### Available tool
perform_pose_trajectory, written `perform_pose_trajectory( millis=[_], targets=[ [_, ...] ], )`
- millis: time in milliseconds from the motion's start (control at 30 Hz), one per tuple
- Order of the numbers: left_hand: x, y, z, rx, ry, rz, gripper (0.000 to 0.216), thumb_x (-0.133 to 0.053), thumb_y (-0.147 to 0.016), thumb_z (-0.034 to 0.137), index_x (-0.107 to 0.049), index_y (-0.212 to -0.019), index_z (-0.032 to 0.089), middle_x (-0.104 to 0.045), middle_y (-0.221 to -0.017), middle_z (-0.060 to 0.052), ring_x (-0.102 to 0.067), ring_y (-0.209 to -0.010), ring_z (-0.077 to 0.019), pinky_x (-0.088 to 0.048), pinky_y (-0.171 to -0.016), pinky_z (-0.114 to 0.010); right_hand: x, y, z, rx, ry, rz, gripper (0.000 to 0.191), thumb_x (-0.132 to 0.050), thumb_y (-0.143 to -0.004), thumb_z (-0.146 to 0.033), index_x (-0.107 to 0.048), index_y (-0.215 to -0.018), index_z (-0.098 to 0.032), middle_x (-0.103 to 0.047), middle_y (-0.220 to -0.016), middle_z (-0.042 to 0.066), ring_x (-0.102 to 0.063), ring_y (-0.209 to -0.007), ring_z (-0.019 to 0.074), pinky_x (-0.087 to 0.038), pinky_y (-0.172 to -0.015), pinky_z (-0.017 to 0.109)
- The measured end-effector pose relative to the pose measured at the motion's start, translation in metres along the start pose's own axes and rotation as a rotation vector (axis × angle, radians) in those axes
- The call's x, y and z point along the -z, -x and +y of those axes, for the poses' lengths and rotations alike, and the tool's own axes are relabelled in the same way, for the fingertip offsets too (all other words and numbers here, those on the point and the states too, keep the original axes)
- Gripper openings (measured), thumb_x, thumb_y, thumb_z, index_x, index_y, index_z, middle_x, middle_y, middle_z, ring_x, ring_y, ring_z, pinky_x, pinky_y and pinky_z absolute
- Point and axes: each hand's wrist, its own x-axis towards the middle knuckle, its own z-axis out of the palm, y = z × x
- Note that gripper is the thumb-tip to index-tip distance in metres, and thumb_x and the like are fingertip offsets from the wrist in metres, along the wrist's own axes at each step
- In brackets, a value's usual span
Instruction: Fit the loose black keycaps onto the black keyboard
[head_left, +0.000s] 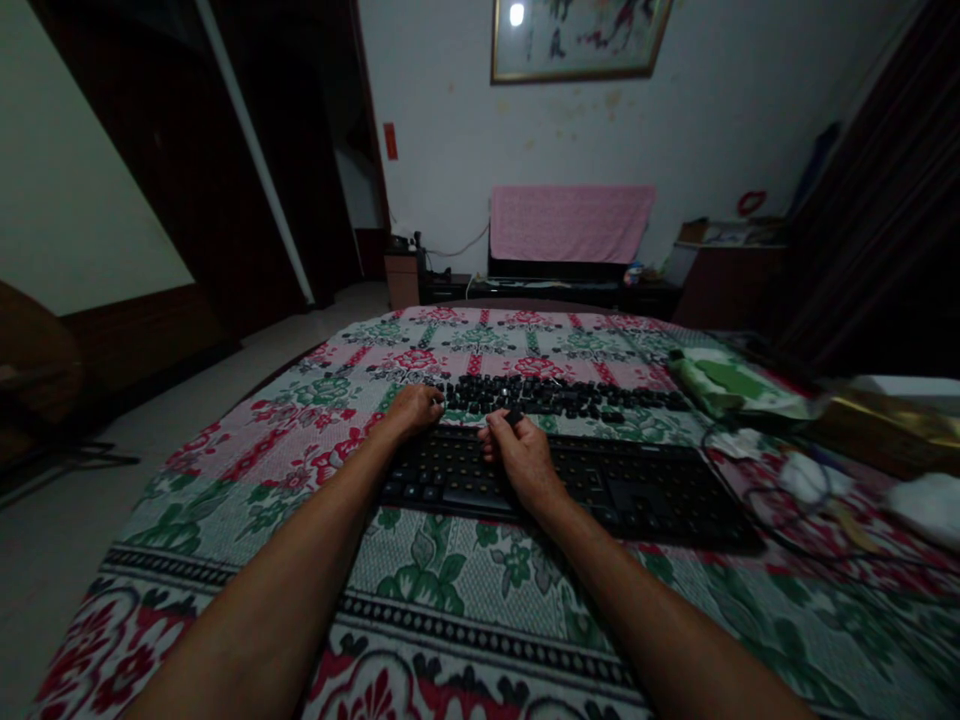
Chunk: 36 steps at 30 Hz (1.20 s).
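Note:
A black keyboard (637,490) lies on the cloth in front of me, most of its keycaps off and small pale posts showing in rows. A few keys are in place along its near left edge. Beyond it, many loose black keycaps (555,395) are spread in a long strip. My right hand (525,455) is above the keyboard's middle, its thumb and fingers closed on a black keycap (514,417). At the strip's left end, my left hand (414,410) has its fingers curled together by the nearest keycaps; what they hold, if anything, is too small to make out.
A patterned tablecloth (420,590) covers the table. To the right are a green-and-white packet (739,385), crumpled white tissue (814,478), a black cable (757,510) and a gold-coloured box (885,425). A pink cloth (570,222) hangs over a screen by the far wall.

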Motion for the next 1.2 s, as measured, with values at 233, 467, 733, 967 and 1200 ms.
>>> perform_pose_trajectory(
  millis=[233, 467, 733, 967, 1200],
  targets=[
    [-0.002, -0.003, 0.003, 0.017, -0.031, 0.001, 0.036, -0.048, -0.078, 0.027, -0.066, -0.11, 0.025, -0.068, -0.107, -0.004, -0.061, -0.101, -0.0196, -0.045, -0.088, -0.026, -0.001, 0.001, -0.001, -0.016, -0.008, 0.004, 0.026, -0.056, -0.075, -0.042, -0.057, -0.075, -0.016, -0.061, -0.066, 0.0, -0.053, -0.054, 0.0082, -0.047, -0.049, 0.019],
    [-0.004, -0.004, 0.004, 0.038, -0.033, 0.019, 0.037, -0.049, -0.078, 0.027, -0.065, -0.111, 0.027, -0.068, -0.108, -0.003, -0.061, -0.103, -0.0198, -0.045, -0.089, -0.025, -0.002, 0.0, 0.001, -0.025, -0.026, 0.008, 0.026, -0.057, -0.074, -0.043, -0.057, -0.077, -0.017, -0.061, -0.067, 0.0, -0.054, -0.053, 0.0085, -0.048, -0.048, 0.02],
    [-0.003, -0.003, 0.001, 0.04, 0.02, 0.025, 0.041, -0.05, -0.077, 0.027, -0.062, -0.116, 0.025, -0.066, -0.113, -0.004, -0.059, -0.106, -0.0205, -0.043, -0.092, -0.027, -0.001, 0.001, 0.0, -0.012, -0.017, -0.003, 0.028, -0.057, -0.073, -0.045, -0.057, -0.077, -0.017, -0.062, -0.068, 0.001, -0.054, -0.054, 0.009, -0.048, -0.05, 0.021],
    [0.007, 0.013, 0.001, -0.003, 0.091, -0.022, 0.034, -0.05, -0.078, 0.028, -0.067, -0.107, 0.024, -0.069, -0.104, -0.001, -0.06, -0.099, -0.0178, -0.043, -0.087, -0.023, -0.001, 0.001, 0.002, 0.071, 0.062, -0.044, 0.029, -0.055, -0.076, -0.047, -0.058, -0.08, -0.018, -0.062, -0.068, 0.001, -0.054, -0.055, 0.0108, -0.046, -0.051, 0.022],
    [0.007, 0.035, 0.009, -0.082, 0.102, -0.009, 0.033, -0.04, -0.083, 0.03, -0.072, -0.086, 0.021, -0.071, -0.088, -0.004, -0.062, -0.082, -0.0172, -0.043, -0.073, -0.024, -0.004, 0.012, -0.006, 0.294, 0.315, -0.389, 0.02, -0.051, -0.082, -0.035, -0.063, -0.081, -0.018, -0.058, -0.075, 0.001, -0.053, -0.067, 0.0121, -0.041, -0.061, 0.022]
  ],
)
